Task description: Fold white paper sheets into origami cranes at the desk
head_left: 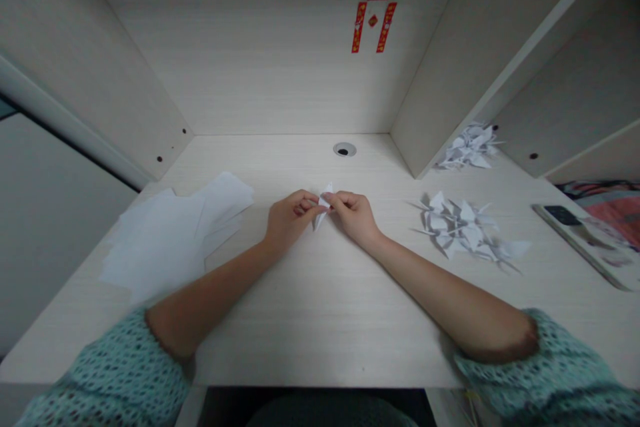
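Note:
A small folded piece of white paper (pixel 324 202), narrow and pointed at both ends, is held between both hands above the middle of the desk. My left hand (pixel 294 217) pinches it from the left, thumb and fingers closed at its edge. From the right, my right hand (pixel 354 213) grips the same folded paper with thumb and forefinger, near its upper half. The fingers partly cover its folds. Left of my hands lies a spread stack of white paper sheets (pixel 160 240). Folded paper cranes (pixel 463 223) are heaped to the right.
Another pile of paper cranes (pixel 473 147) sits behind, by the upright divider panel (pixel 430 127). A phone (pixel 580 240) lies at the right beside a patterned cloth (pixel 610 207). The desk (pixel 310 327) has a round cable hole (pixel 345 149) near the back wall.

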A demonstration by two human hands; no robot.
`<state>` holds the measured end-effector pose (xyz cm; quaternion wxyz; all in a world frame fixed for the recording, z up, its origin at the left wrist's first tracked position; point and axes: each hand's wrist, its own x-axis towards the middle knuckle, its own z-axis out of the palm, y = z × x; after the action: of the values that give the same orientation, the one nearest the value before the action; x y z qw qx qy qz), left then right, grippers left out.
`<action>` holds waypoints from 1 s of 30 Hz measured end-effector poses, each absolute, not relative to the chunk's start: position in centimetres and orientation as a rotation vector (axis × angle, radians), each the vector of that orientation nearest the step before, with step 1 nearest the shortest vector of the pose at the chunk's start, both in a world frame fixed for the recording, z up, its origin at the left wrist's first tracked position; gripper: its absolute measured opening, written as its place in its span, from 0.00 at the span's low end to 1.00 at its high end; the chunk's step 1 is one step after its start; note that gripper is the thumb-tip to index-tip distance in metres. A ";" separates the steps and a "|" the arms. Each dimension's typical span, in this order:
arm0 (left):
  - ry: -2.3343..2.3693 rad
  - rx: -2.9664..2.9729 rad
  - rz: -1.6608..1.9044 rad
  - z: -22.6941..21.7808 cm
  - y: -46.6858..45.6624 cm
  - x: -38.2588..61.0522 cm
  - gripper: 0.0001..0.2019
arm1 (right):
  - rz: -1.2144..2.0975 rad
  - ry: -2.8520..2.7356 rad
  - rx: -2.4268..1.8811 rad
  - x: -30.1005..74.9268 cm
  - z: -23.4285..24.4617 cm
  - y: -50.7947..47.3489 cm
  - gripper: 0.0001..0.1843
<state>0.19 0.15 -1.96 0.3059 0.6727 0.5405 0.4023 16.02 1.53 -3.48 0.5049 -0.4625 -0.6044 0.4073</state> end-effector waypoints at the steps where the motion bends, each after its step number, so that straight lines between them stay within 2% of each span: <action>1: 1.408 1.777 1.063 -2.0 0.1 0.2 0.11 | 0.938 -1.478 -1.113 16.0 -3.5 1.5 0.23; 5: 1.387 1.771 1.043 -1.5 0.0 0.3 0.14 | 0.813 -1.544 -1.071 16.0 -3.3 1.3 0.21; 10: 1.404 1.798 0.964 -1.0 -0.2 0.3 0.21 | 0.876 -1.435 -1.066 15.9 -2.9 1.2 0.15; 15: 1.390 1.819 0.954 -1.1 -0.1 0.3 0.21 | 1.027 -1.330 -1.093 16.0 -3.2 1.4 0.19; 20: 1.355 1.826 0.936 -1.2 -0.1 0.2 0.20 | 1.141 -1.267 -0.982 16.0 -3.5 1.6 0.19; 24: 1.319 1.789 0.932 -1.5 0.1 0.1 0.22 | 1.115 -1.270 -0.949 16.1 -3.8 1.9 0.17; 27: 1.270 1.701 0.942 -1.9 0.5 0.0 0.25 | 1.034 -1.319 -0.979 16.1 -3.9 2.0 0.20; 30: 1.226 1.557 1.014 -2.2 1.0 -0.1 0.24 | 0.976 -1.334 -1.004 16.0 -3.8 1.9 0.19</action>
<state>-0.14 0.98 -2.16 0.4419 0.6275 0.4939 0.4088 15.98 1.90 -3.75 0.5678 -0.4275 -0.5676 0.4154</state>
